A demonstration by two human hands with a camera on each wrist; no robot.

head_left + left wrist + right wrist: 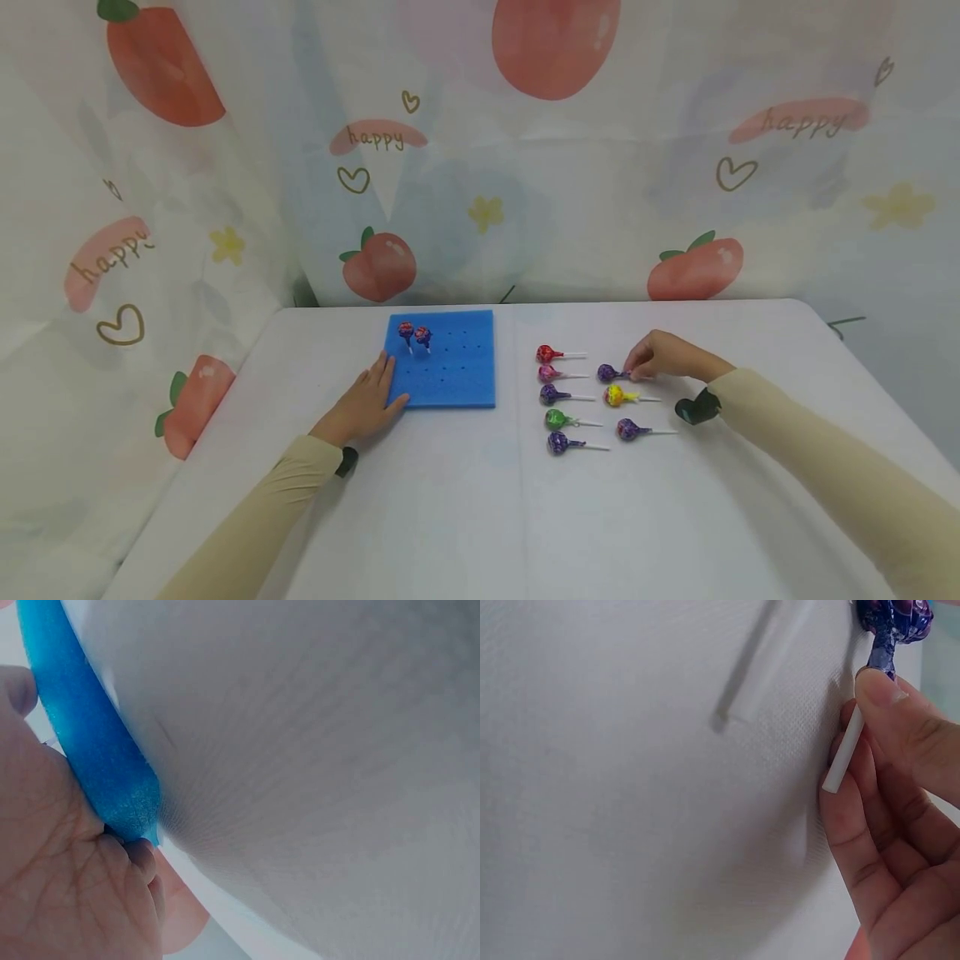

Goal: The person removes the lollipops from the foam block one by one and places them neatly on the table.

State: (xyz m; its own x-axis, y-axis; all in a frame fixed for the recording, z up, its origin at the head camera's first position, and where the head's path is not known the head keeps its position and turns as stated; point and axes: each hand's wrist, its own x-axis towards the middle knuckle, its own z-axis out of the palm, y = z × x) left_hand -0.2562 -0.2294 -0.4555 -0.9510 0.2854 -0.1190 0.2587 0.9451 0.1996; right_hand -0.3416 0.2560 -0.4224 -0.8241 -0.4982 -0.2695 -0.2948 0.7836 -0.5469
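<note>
My right hand (670, 356) pinches the stick of a purple-wrapped lollipop (607, 373) on the right side of the table. In the right wrist view, the thumb (885, 694) presses the white stick just below the twisted wrapper, and the stick's end runs down past the fingers. A blue foam board (468, 387) with small holes lies left of centre. Two lollipops (423, 335) in dark wrappers stand in its upper left holes. My left hand (363, 404) rests with extended fingers at the board's left edge and near corner. The left wrist view shows the palm (60, 862) against the board's side.
Several lollipops lie right of the board, sticks pointing right. A column runs from a red one (546, 354) down to a purple one (558, 442). A yellow one (615, 396) and another purple one (628, 429) lie near my right hand. A printed curtain (585, 192) hangs behind the white table (420, 500).
</note>
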